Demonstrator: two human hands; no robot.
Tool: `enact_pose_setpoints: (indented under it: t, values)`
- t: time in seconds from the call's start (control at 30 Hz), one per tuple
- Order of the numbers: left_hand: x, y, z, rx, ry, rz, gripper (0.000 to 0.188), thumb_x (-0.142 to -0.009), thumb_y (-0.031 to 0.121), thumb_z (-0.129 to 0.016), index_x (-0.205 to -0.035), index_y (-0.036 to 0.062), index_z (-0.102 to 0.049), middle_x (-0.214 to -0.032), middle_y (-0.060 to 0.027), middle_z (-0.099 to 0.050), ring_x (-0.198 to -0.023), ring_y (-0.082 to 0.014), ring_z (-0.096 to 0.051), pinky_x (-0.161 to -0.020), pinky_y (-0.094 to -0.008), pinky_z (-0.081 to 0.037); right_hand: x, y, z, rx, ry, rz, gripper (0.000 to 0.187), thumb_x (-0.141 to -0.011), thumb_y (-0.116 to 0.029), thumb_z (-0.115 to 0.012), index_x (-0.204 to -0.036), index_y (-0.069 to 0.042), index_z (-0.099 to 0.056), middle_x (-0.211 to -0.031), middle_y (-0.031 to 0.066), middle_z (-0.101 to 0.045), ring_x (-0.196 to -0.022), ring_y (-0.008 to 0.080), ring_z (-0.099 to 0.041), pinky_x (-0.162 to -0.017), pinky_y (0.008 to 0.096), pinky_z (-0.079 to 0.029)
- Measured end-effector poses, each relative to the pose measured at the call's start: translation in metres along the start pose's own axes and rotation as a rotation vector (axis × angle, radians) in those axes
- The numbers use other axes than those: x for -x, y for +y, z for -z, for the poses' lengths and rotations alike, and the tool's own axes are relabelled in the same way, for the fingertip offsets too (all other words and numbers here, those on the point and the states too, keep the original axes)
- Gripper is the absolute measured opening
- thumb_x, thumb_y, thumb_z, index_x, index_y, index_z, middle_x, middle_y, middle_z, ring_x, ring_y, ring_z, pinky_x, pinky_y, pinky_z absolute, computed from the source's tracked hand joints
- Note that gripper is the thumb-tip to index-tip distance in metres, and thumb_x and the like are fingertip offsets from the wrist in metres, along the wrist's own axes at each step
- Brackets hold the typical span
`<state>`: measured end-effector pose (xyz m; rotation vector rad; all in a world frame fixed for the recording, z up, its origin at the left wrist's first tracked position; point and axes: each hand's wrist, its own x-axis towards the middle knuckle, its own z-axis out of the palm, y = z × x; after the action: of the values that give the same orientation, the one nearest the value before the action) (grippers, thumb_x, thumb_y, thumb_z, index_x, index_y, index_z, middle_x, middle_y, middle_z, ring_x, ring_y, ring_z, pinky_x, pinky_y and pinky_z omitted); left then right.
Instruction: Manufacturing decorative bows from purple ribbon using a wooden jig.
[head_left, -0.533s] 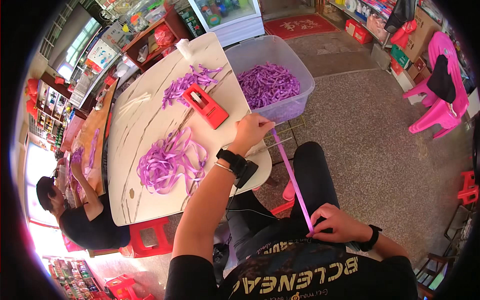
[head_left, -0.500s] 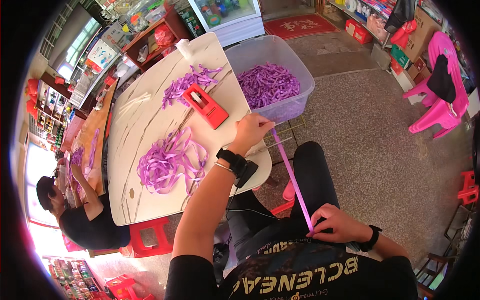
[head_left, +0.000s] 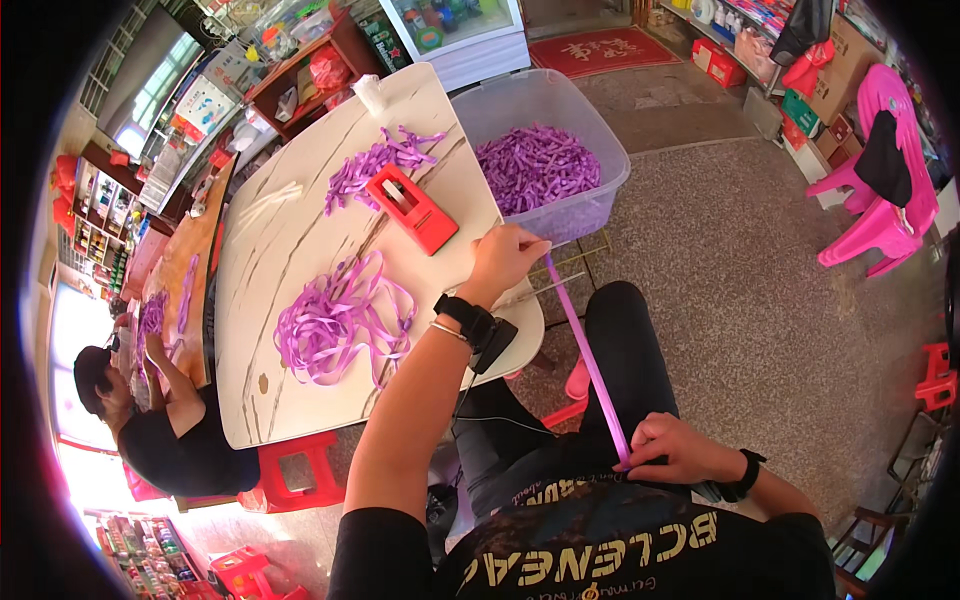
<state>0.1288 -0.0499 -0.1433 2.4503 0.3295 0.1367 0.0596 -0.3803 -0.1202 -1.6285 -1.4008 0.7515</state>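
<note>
A purple ribbon (head_left: pixel 586 358) is stretched between my two hands, slanting down over my lap. My left hand (head_left: pixel 510 258) pinches its upper end beside the table's right edge, near a thin rod (head_left: pixel 545 287) jutting out past the edge. The fingers of my right hand (head_left: pixel 672 449) are closed on the lower end, close to my shirt. On the marble-look table (head_left: pixel 250 400) lie a loose tangle of purple ribbon (head_left: pixel 335 325), a red tape dispenser (head_left: pixel 412 210) and a small heap of folded ribbon pieces (head_left: pixel 375 165).
A clear plastic bin (head_left: pixel 615 170) full of purple ribbon pieces stands beyond the table's right side. Thin white sticks (head_left: pixel 268 203) lie at the table's far left. Another person (head_left: pixel 180 440) sits working at the left. A pink chair (head_left: pixel 885 190) stands far right.
The ribbon's lower part has turned slightly and looks broader. My hands have hardly moved. At the left, the other person's head and arms have shifted a little.
</note>
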Motion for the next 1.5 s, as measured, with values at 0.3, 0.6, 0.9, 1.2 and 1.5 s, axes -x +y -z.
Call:
enact_pose_setpoints:
  t: [0.3,0.6,0.9,1.2,1.5]
  values:
    - [-0.001,0.0,-0.001,-0.004,0.015,-0.028,0.02,-0.07,0.034,-0.064,-0.075,0.0146,-0.068,-0.073,-0.002,-0.061,-0.071,-0.0196,-0.058,-0.068,-0.0394,-0.035,0.001,-0.001,0.001,-0.103,-0.02,-0.055,0.012,-0.073,-0.019,-0.066,-0.082,-0.012,-0.067,-0.066,0.0015,-0.053,-0.064,0.0175,-0.051,-0.058,0.029,-0.038]
    - [0.003,0.0,-0.001,0.071,0.03,0.004,0.018,-0.07,0.031,-0.065,-0.072,0.0128,-0.068,-0.07,-0.0018,-0.062,-0.067,-0.0188,-0.058,-0.068,-0.0374,-0.034,-0.039,-0.057,0.081,-0.178,-0.009,0.196,0.025,-0.069,-0.019,-0.071,-0.091,-0.01,-0.068,-0.059,-0.0009,-0.046,-0.056,0.0159,-0.046,-0.054,0.0272,-0.037]
    - [0.003,0.012,0.003,0.058,0.019,0.036,0.012,-0.067,0.025,-0.066,-0.068,0.0129,-0.068,-0.06,-0.0021,-0.06,-0.06,-0.0201,-0.057,-0.063,-0.0358,-0.032,-0.195,-0.054,0.161,-0.283,0.308,0.203,0.024,-0.086,-0.02,-0.049,-0.079,0.0,-0.06,-0.055,-0.0028,-0.037,-0.051,0.0065,-0.036,-0.047,0.0225,-0.028]
    - [0.007,0.006,0.004,0.211,0.162,-0.04,0.012,-0.077,0.01,-0.054,-0.075,-0.002,-0.054,-0.067,-0.0112,-0.052,-0.058,-0.0196,-0.05,-0.054,-0.0307,-0.039,-0.334,0.106,0.183,-0.62,0.244,-0.071,0.032,-0.088,-0.027,-0.048,-0.102,-0.001,-0.06,-0.059,-0.0097,-0.034,-0.051,0.0006,-0.029,-0.045,0.0162,-0.023]
    - [0.005,0.011,0.007,0.262,0.182,-0.018,0.009,-0.074,0.006,-0.054,-0.07,-0.0013,-0.052,-0.065,-0.0127,-0.052,-0.06,-0.0261,-0.051,-0.056,-0.035,-0.04,-0.346,0.17,0.149,-0.733,0.184,-0.218,0.033,-0.088,-0.029,-0.047,-0.102,-0.003,-0.061,-0.061,-0.0096,-0.039,-0.047,0.0004,-0.03,-0.042,0.0163,-0.021]
